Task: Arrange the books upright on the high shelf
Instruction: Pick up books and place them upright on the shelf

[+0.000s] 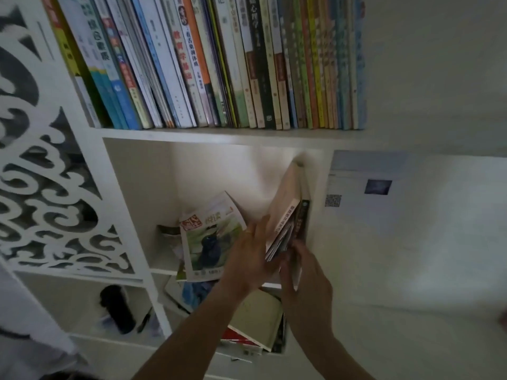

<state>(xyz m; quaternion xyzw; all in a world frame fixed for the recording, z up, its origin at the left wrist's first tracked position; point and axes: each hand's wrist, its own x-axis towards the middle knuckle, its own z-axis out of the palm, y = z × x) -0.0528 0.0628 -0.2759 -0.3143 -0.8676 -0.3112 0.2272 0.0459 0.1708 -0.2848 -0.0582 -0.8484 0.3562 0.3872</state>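
White boards frame the bookcase (126, 204), and its middle compartment holds the work. A small stack of upright books (288, 223) leans against the right wall of that compartment, tops tilted toward the upper right corner. The left hand (247, 259) lies flat against the stack's left face with straight fingers (260, 229) pressing it sideways. The right hand (304, 272) is at the stack's lower front edge with its fingers curled round the spines there. To the left of the hands, a magazine with a dark bird on its cover (208, 237) stands tilted, its lower edge hanging past the shelf lip; open room shows between it and the left wall, and above it up to the board overhead. On the shelf above, a full row of books (208, 64) stands spine-out from wall to wall. In the compartment below, loose books (255, 322) lie in a heap. A carved white fretwork panel (46, 193) flanks the bookcase on the left.
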